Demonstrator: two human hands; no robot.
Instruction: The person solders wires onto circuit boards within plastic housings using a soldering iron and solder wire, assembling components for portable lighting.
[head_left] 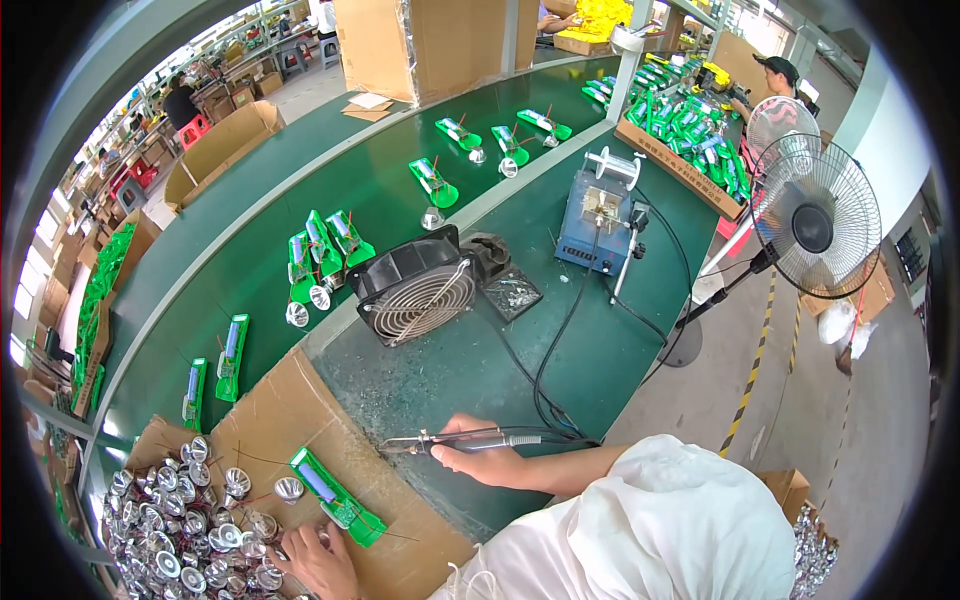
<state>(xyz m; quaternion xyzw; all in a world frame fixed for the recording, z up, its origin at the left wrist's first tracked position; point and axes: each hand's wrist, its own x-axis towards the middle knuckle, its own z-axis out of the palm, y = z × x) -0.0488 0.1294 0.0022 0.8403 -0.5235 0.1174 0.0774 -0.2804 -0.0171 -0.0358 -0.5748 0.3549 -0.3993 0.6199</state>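
Observation:
My right hand grips a soldering iron, its tip pointing left over the edge of a brown cardboard sheet. On that sheet lies a green plastic part with a blue cell and thin wires, with a small silver reflector cup beside it. My left hand rests at the lower edge of the cardboard, fingers touching the pile of silver reflector cups; whether it holds one I cannot tell. My white sleeve fills the lower right.
A black square fan stands behind the cardboard, next to a blue soldering station. Green parts with reflectors lie along the green conveyor belt. A pedestal fan stands on the right. Other people work at the far benches.

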